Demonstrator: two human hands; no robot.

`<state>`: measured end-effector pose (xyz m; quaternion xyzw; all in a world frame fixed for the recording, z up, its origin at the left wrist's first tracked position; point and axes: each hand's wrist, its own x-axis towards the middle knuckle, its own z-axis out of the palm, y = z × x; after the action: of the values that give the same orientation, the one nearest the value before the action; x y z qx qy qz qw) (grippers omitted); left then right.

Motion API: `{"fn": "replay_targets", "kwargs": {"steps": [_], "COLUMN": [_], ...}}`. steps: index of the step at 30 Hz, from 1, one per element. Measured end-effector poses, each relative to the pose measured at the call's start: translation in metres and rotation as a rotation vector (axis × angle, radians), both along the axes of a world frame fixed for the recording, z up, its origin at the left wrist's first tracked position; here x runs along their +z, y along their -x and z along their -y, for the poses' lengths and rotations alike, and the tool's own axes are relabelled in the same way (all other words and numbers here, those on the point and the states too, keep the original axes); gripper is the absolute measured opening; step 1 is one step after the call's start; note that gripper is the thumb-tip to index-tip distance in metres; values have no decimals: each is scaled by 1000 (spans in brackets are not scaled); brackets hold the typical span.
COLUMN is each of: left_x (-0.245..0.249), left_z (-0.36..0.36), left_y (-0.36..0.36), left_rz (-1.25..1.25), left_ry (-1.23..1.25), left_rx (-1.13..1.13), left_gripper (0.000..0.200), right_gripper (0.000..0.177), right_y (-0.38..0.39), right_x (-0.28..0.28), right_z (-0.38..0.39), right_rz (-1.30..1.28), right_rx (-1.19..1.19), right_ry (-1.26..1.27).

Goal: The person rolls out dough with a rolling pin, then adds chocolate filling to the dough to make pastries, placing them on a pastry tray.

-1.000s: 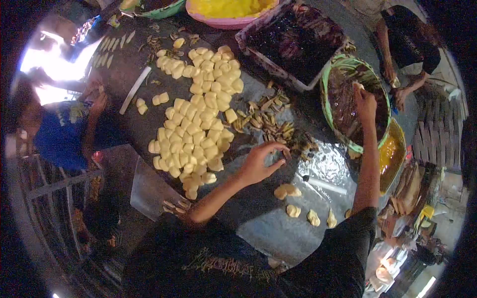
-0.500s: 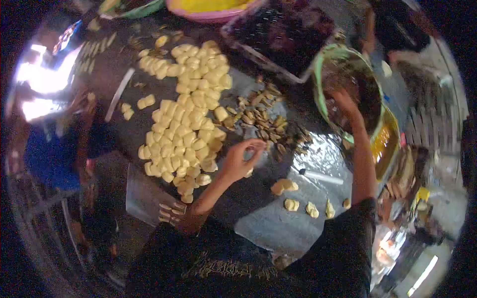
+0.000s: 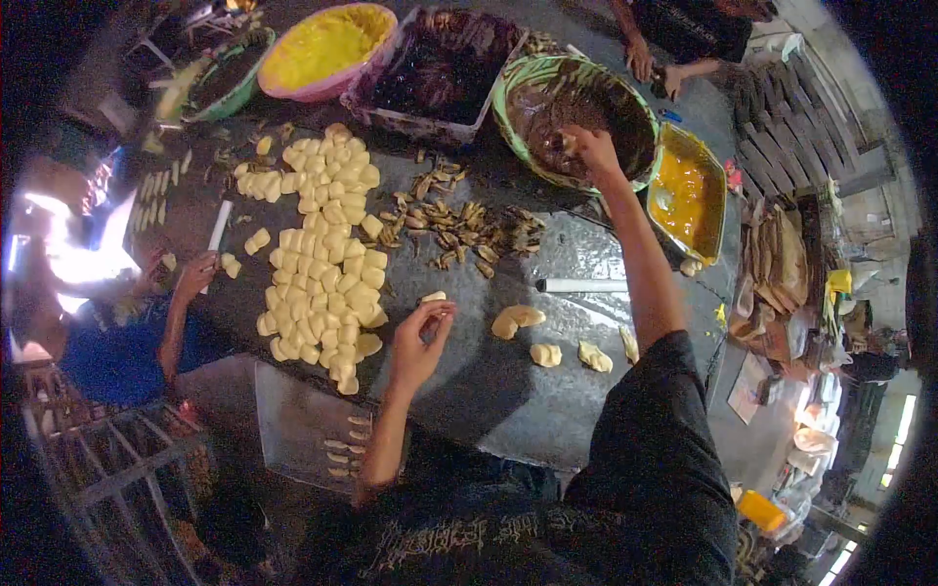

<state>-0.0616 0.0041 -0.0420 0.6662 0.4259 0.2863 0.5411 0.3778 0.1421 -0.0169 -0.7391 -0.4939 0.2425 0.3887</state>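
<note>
My left hand (image 3: 422, 342) is over the table in front of me, thumb and fingers curled into a ring. A small pale piece of dough (image 3: 435, 296) shows at its fingertips. My right hand (image 3: 594, 151) is over the green-rimmed bowl (image 3: 503, 122) of brown paste (image 3: 537, 98). Its fingers are closed around a lump of that paste, which they partly hide. Left of my left hand lie many pale dough pieces (image 3: 327, 259), packed together. Near my right forearm are a rolling pin (image 3: 581, 286) and several separate dough pieces (image 3: 545, 355).
Dark banana-like pieces (image 3: 459, 230) lie mid-table. Along the back stand a pink tub of yellow filling (image 3: 327, 49), a dark purple-stained tray (image 3: 479, 127) and a tray of orange filling (image 3: 689, 195). One person's hand (image 3: 198, 272) holds a white rod at left; another person's hands (image 3: 669, 78) rest at the back.
The view has shifted, bringing more of the back and right into sight. My right hand has risen from low in the bowl, fingers now gathered. Dough now shows at my left fingertips.
</note>
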Motion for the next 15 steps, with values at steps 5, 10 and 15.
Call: {"fn": "replay_targets", "kwargs": {"steps": [5,10,15], "left_x": [15,57,81], "left_z": [46,107,157], "left_y": [-17,-97,-112], "left_rz": [131,660,796], "left_ry": [120,479,716], "left_rx": [12,-30,-84], "left_gripper": [25,39,37], "right_gripper": [37,48,56], "right_y": [26,143,197], "right_x": [53,109,65], "right_z": [100,263,368], "right_rz": [-1489,-1760,-1638], "right_rx": [202,-162,229], "right_ry": [-147,-260,-229]}}
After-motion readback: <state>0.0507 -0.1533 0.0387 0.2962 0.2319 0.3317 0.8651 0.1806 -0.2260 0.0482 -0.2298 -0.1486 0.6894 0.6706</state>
